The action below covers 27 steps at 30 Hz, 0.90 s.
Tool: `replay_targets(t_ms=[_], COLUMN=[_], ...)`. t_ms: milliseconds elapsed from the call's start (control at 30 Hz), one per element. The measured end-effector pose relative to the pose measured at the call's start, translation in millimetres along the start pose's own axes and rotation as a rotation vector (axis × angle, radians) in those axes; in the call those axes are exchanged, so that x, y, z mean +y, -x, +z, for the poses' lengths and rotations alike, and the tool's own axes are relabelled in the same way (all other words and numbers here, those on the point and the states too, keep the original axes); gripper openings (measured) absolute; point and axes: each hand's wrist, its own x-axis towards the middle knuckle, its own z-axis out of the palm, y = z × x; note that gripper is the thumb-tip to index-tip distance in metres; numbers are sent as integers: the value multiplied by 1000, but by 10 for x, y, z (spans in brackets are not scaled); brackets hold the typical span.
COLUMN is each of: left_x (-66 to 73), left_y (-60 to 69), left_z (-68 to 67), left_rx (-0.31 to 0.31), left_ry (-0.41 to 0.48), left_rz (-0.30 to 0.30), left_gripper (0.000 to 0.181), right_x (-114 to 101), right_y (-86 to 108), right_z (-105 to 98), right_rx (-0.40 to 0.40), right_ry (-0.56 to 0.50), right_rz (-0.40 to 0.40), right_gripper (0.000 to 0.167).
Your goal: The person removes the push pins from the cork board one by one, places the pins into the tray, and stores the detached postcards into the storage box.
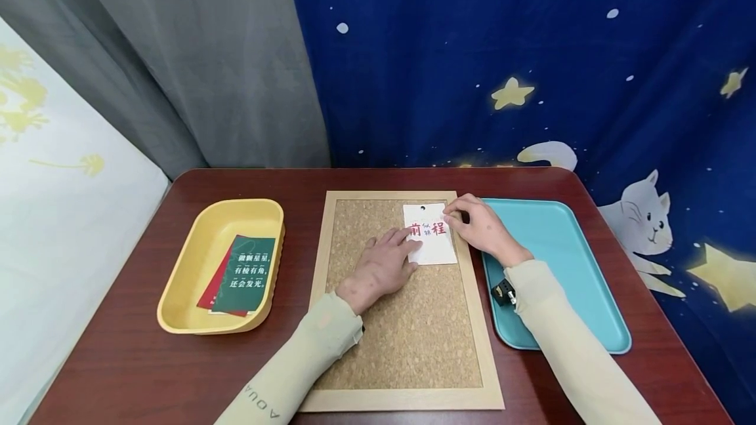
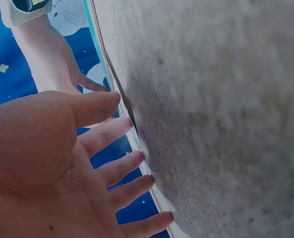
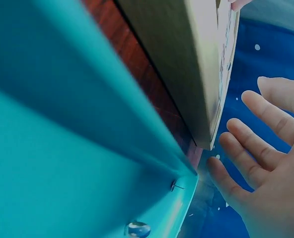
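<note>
A white card [image 1: 434, 251] with red and blue characters lies on the upper right of a wood-framed cork board [image 1: 413, 340]. Near its top edge is a small dark round spot, too small to make out. My left hand [image 1: 386, 261] lies over the cork, its straight fingertips on the card's left side. My right hand [image 1: 481, 228] is at the card's upper right edge, thumb and forefinger close together. In the right wrist view its fingers [image 3: 258, 148] are loosely bent and nothing shows between them; whether they touch the card I cannot tell.
Right of the board lies a blue tray [image 1: 567, 241], holding a small pushpin [image 3: 174, 186] and a shiny round item [image 3: 138, 229]. To the left stands a yellow basket [image 1: 183, 267] with a green card [image 1: 245, 274] over a red one [image 1: 214, 281].
</note>
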Motion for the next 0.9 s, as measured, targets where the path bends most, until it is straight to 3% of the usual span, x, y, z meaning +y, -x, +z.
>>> replay_targets(t_ms=[900], left_x=[-50], left_y=[-28], left_z=[0], left_rx=[49], left_ry=[-9], left_rz=[1], left_gripper=[41], right_x=[-61], right_y=[-209], right_z=[78], right_rx=[-19], right_ry=[-43], right_rz=[7], right_gripper=[19])
